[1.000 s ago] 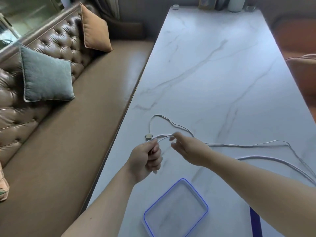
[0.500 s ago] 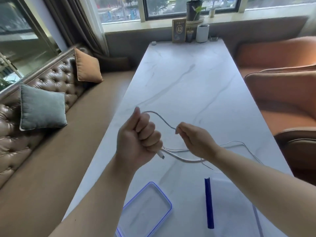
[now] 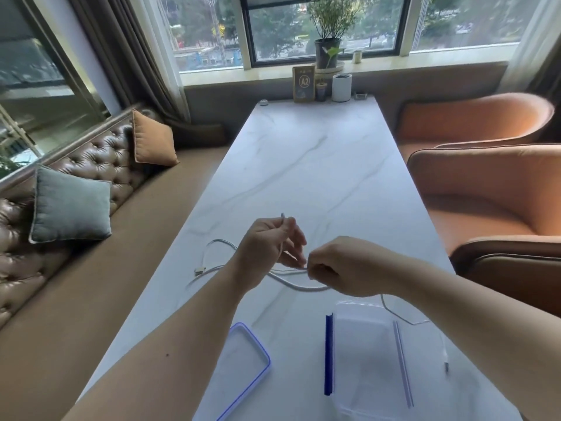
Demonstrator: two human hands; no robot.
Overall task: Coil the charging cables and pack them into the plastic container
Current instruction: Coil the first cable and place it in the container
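Left hand [image 3: 267, 250] pinching the cable [image 3: 303, 287] end, right hand [image 3: 343, 268] gripping its run, I should wind loose, even loops

Café or restaurant booth, by the look: table-no. sign "A2" [image 3: 304, 84] at far end of long marble table [image 3: 303, 165], tufted leather bench [image 3: 91, 159] w/ cushions [image 3: 71, 205] one side, orange armchairs [image 3: 473, 123] opp., street-facing window [image 3: 279, 25].

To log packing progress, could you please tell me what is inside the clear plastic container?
No part of the charging cable shows inside the plastic container; through its clear walls only the marble table shows. Its near end runs out of frame, unseen.
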